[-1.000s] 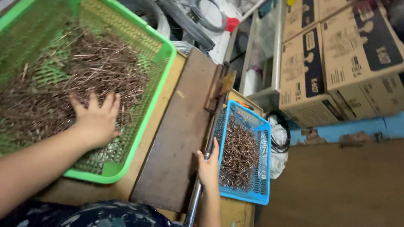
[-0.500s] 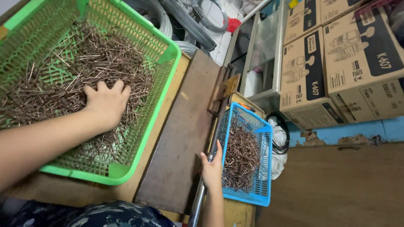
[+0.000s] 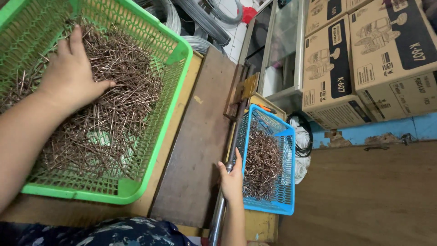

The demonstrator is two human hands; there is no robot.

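Note:
A large green mesh basket (image 3: 175, 86) on the left holds a heap of thin copper-coloured bent wire pieces (image 3: 118, 114). My left hand (image 3: 68, 75) lies palm down on that heap, fingers stretched toward the basket's far side, thumb out. A smaller blue mesh basket (image 3: 287, 182) at the right holds more of the same wire pieces (image 3: 264, 159). My right hand (image 3: 232, 180) is closed around a grey metal rod (image 3: 217, 214) that runs along the blue basket's left side, thumb pointing up.
A dark wooden board (image 3: 200, 146) lies between the two baskets on the bench. Cardboard boxes (image 3: 364, 59) are stacked at the upper right, coils of grey wire (image 3: 205, 23) at the top. A wooden floor (image 3: 364, 196) is at the right.
My left hand has slid across the wire heap toward the green basket's far side, its fingers now stretched out. My right hand has stayed on the rod.

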